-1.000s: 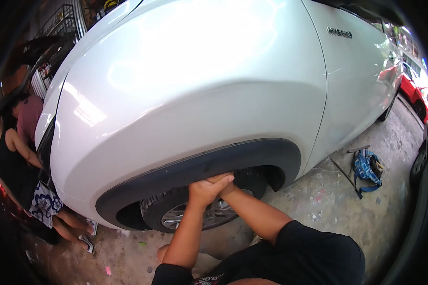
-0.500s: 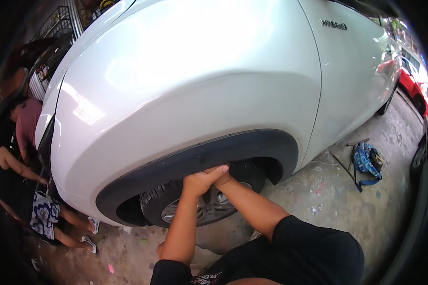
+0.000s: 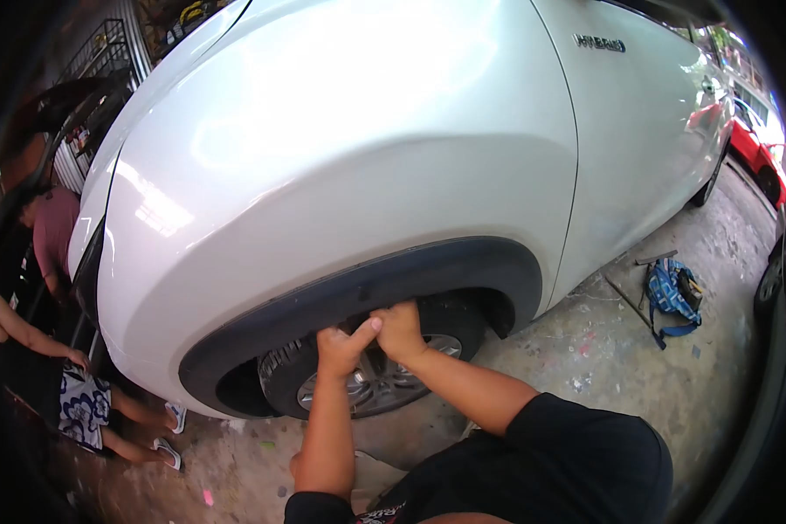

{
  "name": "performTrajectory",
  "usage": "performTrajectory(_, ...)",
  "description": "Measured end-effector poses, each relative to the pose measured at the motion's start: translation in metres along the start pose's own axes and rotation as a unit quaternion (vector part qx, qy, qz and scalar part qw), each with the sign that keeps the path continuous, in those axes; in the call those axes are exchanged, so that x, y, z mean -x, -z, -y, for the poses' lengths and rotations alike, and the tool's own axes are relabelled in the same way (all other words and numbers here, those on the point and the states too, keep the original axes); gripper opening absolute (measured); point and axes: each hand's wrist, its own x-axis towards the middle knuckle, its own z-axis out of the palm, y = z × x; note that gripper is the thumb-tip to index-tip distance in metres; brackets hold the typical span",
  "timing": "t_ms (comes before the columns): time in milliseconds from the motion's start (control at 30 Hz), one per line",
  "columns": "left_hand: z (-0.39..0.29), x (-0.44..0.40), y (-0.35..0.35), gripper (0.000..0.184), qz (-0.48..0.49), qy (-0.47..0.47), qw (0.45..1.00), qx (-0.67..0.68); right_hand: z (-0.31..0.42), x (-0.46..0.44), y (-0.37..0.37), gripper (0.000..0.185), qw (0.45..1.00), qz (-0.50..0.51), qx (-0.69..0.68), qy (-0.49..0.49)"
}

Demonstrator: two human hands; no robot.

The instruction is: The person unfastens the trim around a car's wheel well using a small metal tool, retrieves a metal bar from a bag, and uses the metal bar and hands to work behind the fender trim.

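Note:
Both of my hands are at the front wheel of a white car, close together under the lower edge of the black wheel arch trim point(image 3: 362, 284). My left hand point(image 3: 342, 348) is curled, its thumb pointing across toward the right hand. My right hand point(image 3: 399, 332) is just beside it, also curled, at the trim's edge. The fingertips of both hands go out of sight in the gap between trim and tyre point(image 3: 279, 380), so I cannot make out what they grip. Behind my wrists shows the alloy wheel point(image 3: 384, 384).
The white fender point(image 3: 349, 192) and front door point(image 3: 646, 113) fill the view above. A blue backpack point(image 3: 672, 293) and a thin bar point(image 3: 629, 297) lie on the concrete floor at right. Two people point(image 3: 57, 223) are at the car's front on the left. A red car point(image 3: 755, 153) is far right.
My hands have moved slightly apart: the left thumb has come off the right hand, and the left hand is a little further left. The car and the backpack have stayed in place.

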Motion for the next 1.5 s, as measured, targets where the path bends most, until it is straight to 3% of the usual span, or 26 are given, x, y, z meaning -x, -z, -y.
performTrajectory(33, -0.002, -0.001, 0.002, 0.057, 0.012, 0.008, 1.0, 0.001, -0.002, 0.003, -0.001, 0.02, 0.995, 0.018, -0.058, -0.082)
performTrajectory(67, -0.003, -0.004, 0.003, 0.057, 0.01, 0.009, 1.0, 0.002, -0.005, 0.003, 0.0, 0.02, 0.995, 0.02, -0.058, -0.082)
performTrajectory(133, -0.003, -0.01, 0.0, 0.039, 0.017, -0.008, 0.999, -0.04, -0.004, -0.006, 0.007, 0.021, 0.997, 0.043, 0.064, -0.016)
performTrajectory(233, 0.024, -0.022, 0.011, 0.035, 0.063, 0.003, 0.994, -0.093, -0.007, -0.015, 0.008, 0.025, 0.986, 0.05, 0.156, 0.031)
performTrajectory(267, 0.038, -0.025, 0.013, 0.031, 0.028, -0.061, 0.985, -0.16, -0.008, -0.016, 0.006, 0.025, 0.986, 0.045, 0.16, 0.029)
performTrajectory(367, 0.064, -0.027, 0.025, 0.035, 0.003, -0.107, 0.965, -0.241, -0.005, -0.019, -0.003, 0.03, 0.978, 0.08, 0.18, -0.068)
performTrajectory(400, 0.065, -0.023, 0.028, 0.035, 0.014, -0.103, 0.966, -0.236, 0.003, -0.02, -0.003, 0.033, 0.964, 0.133, 0.181, -0.14)
performTrajectory(433, 0.066, -0.023, 0.024, 0.034, -0.037, -0.107, 0.95, -0.291, 0.004, -0.026, 0.0, 0.036, 0.944, 0.18, 0.184, -0.207)
performTrajectory(467, 0.072, -0.024, 0.02, 0.034, -0.081, -0.112, 0.93, -0.339, 0.001, -0.029, 0.001, 0.037, 0.923, 0.25, 0.21, -0.204)
performTrajectory(500, 0.106, -0.025, 0.037, 0.034, -0.059, -0.205, 0.886, -0.412, -0.004, -0.028, 0.002, 0.039, 0.897, 0.31, 0.237, -0.207)
performTrajectory(533, 0.139, -0.031, 0.059, 0.034, -0.067, -0.177, 0.933, -0.306, -0.007, -0.027, -0.002, 0.044, 0.892, 0.299, 0.238, -0.24)
performTrajectory(567, 0.171, -0.037, 0.081, 0.035, -0.08, -0.153, 0.966, -0.192, 0.01, -0.033, 0.004, 0.048, 0.911, 0.279, 0.224, -0.206)
performTrajectory(600, 0.15, -0.037, 0.066, 0.034, -0.073, -0.198, 0.947, -0.242, -0.02, -0.027, -0.005, 0.049, 0.932, 0.255, 0.209, -0.153)
performTrajectory(633, 0.125, -0.036, 0.048, 0.034, -0.07, -0.245, 0.923, -0.29, -0.004, -0.033, 0.004, 0.047, 0.941, 0.253, 0.15, -0.165)
performTrajectory(733, 0.14, -0.056, 0.057, 0.036, -0.057, -0.232, 0.959, -0.153, -0.038, -0.026, -0.008, 0.045, 0.961, 0.183, 0.122, -0.167)
performTrajectory(833, 0.154, -0.054, 0.073, 0.035, -0.047, -0.215, 0.947, -0.232, -0.017, -0.01, -0.001, 0.042, 0.987, 0.106, -0.05, -0.107)
performTrajectory(900, 0.11, -0.044, 0.039, 0.034, -0.084, -0.192, 0.971, -0.112, -0.086, -0.019, -0.041, 0.039, 0.939, 0.23, 0.211, -0.142)
performTrajectory(933, 0.095, -0.039, 0.032, 0.034, -0.084, -0.191, 0.972, -0.112, -0.083, -0.018, -0.038, 0.039, 0.939, 0.23, 0.211, -0.142)
performTrajectory(1000, 0.076, -0.032, 0.026, 0.035, -0.042, -0.21, 0.937, -0.275, -0.059, -0.018, -0.025, 0.034, 0.947, 0.223, 0.199, -0.116)
performTrajectory(1033, 0.076, -0.033, 0.026, 0.035, -0.042, -0.21, 0.937, -0.276, -0.041, -0.021, -0.02, 0.034, 0.948, 0.223, 0.198, -0.116)
performTrajectory(1100, 0.077, -0.035, 0.025, 0.036, -0.083, -0.226, 0.947, -0.213, -0.015, -0.024, -0.015, 0.036, 0.962, 0.125, 0.175, -0.171)
performTrajectory(1233, 0.082, -0.036, 0.024, 0.034, -0.113, -0.253, 0.928, -0.249, -0.039, -0.027, -0.026, 0.037, 0.97, 0.1, 0.156, -0.156)
performTrajectory(1300, 0.086, -0.033, 0.026, 0.033, -0.101, -0.222, 0.929, -0.278, -0.054, -0.026, -0.031, 0.035, 0.978, 0.098, 0.179, -0.052)
performTrajectory(1333, 0.085, -0.03, 0.022, 0.033, -0.094, -0.22, 0.93, -0.278, -0.055, -0.022, -0.031, 0.035, 0.978, 0.092, 0.18, -0.057)
performTrajectory(1400, 0.079, -0.028, 0.01, 0.034, -0.158, -0.184, 0.954, -0.177, -0.051, -0.024, -0.033, 0.03, 0.983, 0.029, 0.178, 0.015)
performTrajectory(1500, 0.064, -0.021, -0.001, 0.032, -0.175, -0.147, 0.971, -0.064, 0.002, -0.026, -0.008, 0.028, 0.99, 0.012, 0.132, -0.038)
